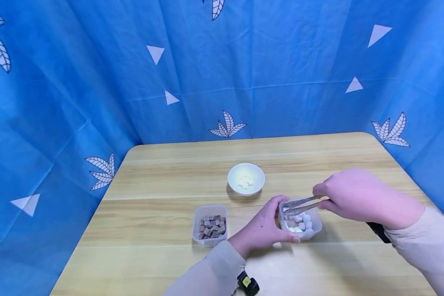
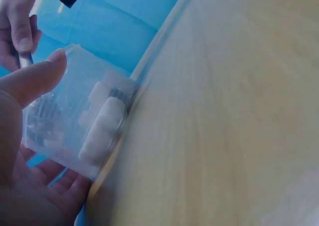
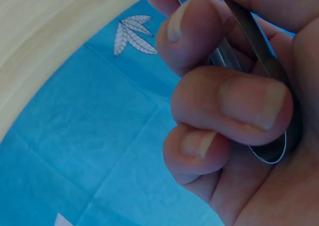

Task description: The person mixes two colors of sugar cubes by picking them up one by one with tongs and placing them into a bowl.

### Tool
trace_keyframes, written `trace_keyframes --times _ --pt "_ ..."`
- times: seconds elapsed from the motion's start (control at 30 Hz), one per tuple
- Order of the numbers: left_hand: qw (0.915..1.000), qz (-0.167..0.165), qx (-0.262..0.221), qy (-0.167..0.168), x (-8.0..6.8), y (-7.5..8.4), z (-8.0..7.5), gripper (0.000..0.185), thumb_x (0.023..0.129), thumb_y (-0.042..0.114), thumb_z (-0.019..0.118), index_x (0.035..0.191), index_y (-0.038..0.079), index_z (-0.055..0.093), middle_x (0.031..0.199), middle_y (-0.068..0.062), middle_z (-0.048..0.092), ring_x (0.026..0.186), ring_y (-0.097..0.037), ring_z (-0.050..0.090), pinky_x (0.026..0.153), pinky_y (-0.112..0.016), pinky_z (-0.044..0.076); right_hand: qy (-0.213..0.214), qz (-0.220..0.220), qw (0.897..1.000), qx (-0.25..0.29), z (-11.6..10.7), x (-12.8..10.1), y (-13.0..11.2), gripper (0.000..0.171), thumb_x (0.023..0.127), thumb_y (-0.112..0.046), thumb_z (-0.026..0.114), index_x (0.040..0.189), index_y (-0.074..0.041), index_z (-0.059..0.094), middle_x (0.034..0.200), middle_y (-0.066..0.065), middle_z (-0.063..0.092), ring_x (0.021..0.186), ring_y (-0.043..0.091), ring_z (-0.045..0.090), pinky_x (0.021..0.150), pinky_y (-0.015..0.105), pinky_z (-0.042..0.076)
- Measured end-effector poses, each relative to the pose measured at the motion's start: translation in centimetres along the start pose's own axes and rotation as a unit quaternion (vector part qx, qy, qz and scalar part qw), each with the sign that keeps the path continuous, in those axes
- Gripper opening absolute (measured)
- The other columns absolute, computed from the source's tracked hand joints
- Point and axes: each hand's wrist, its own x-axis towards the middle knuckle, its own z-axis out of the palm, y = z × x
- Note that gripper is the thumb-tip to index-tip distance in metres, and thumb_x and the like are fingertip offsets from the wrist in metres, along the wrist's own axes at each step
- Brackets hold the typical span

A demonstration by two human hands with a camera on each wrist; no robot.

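My left hand [image 1: 263, 228] grips a clear plastic container [image 1: 313, 233], with the thumb on the near side and the fingers around the far side. Inside lie several white rounded cubes [image 1: 308, 225], also visible through the wall in the left wrist view. In my right hand [image 1: 359, 199] is a pair of metal tongs [image 1: 302, 209], reaching down into the container from the right. Their two arms stand apart. Whether the tips touch a cube I cannot tell. The right wrist view has the fingers curled around the tongs' bent end [image 3: 271, 149].
Left of my left hand stands another clear container [image 1: 195, 230] holding several brown cubes [image 1: 212, 226]. Behind, near the table's middle, is a white bowl [image 1: 233, 186] with several small white pieces [image 1: 246, 182] in it. A blue curtain [image 1: 281, 53] borders the wooden table [image 1: 151, 185].
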Motion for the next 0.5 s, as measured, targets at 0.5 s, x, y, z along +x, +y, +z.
trace_keyframes --times 0.5 --pt "0.9998 -0.007 0.014 0.008 -0.1 -0.2 0.1 0.101 0.068 0.036 0.095 0.15 0.031 0.038 0.144 0.01 0.049 0.131 -0.007 0.045 0.114 -0.034 0.032 0.091 -0.023 0.996 -0.009 -3.6 0.7 0.5 0.016 0.087 -0.027 0.078 0.084 -0.032 0.062 0.067 -0.024 0.046 0.057 -0.002 0.043 0.052 0.03 0.043"
